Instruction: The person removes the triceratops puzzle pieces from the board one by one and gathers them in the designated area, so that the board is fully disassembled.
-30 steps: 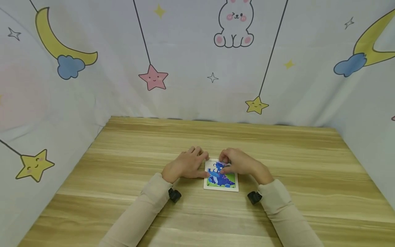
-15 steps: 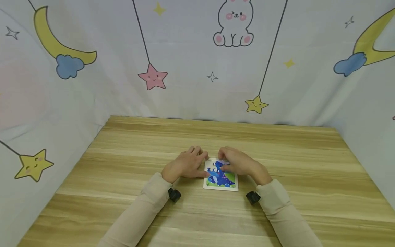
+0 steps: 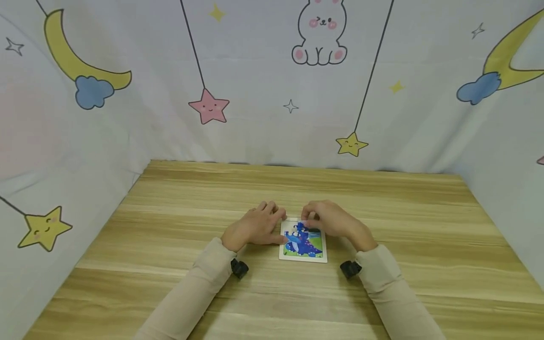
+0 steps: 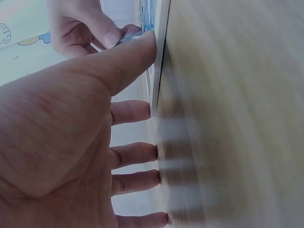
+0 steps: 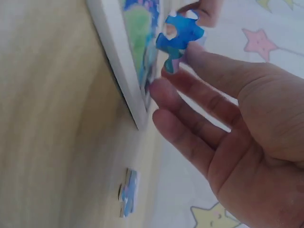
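Observation:
A small square jigsaw puzzle [image 3: 302,250] with a white border and a blue dinosaur picture lies flat on the table. My left hand [image 3: 257,224] steadies its left side: the thumb [image 4: 135,52] rests on the border, and the other fingers are spread with their tips down at the board's corner and on the table. Over the upper right part, my right hand [image 3: 331,219] pinches a blue jigsaw piece [image 5: 180,33] between thumb and fingers. In the right wrist view that piece is tilted and held off the board. The hand partly hides the puzzle's upper right corner.
Another jigsaw piece [image 5: 128,192] lies on the wooden table [image 3: 272,302] beyond the board in the right wrist view. White cloth [image 3: 255,132] printed with stars, moons and a rabbit hangs behind the table and at both sides.
My right hand has drawn its thumb back toward its fingers, and a dark patch now shows at the picture's upper right. My left hand has stayed in place on the board.

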`<state>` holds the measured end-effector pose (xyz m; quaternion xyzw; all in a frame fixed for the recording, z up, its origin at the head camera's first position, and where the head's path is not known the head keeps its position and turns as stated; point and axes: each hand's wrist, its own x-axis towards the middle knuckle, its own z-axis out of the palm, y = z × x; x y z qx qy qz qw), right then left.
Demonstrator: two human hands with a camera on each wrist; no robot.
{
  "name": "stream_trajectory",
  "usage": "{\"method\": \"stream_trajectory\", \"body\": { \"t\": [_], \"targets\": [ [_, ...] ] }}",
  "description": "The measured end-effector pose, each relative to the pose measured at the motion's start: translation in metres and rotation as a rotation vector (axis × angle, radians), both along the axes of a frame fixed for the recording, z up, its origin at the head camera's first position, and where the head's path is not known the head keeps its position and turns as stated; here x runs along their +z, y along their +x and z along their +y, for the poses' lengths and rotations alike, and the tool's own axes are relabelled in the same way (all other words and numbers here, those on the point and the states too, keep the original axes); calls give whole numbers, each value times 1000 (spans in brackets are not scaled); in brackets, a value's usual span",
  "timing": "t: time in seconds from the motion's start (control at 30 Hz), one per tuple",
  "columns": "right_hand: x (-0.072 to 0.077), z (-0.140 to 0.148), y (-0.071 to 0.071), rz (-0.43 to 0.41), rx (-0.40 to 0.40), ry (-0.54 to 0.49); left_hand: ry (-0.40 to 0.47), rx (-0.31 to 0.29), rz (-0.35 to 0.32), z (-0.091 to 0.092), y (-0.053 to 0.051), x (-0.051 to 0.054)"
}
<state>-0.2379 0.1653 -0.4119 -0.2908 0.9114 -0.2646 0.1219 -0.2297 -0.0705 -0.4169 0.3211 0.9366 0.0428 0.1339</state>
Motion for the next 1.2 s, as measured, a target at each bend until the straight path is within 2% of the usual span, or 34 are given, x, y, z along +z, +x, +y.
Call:
{"method": "stream_trajectory", "body": {
  "t": [0.17, 0.4, 0.57, 0.8, 0.97, 1.2],
  "targets": [
    [6, 21, -6, -54, -15, -79, 7, 1, -7, 0, 0, -1],
    [19, 74, -10, -35, -97, -39, 36, -15, -12, 0, 1, 0],
    [22, 103, -9, -59, -77, -17, 37, -28, -16, 0, 1, 1],
    [20, 114, -10, -112, -111, 19, 36, -28, -27, -2, 0, 1],
    [15, 116, -11, -108, -116, 12, 37, -26, -34, -3, 0, 2],
    [12, 119, -12, -129, -180, 40, 62, -30, -36, -4, 1, 2]
  ]
}}
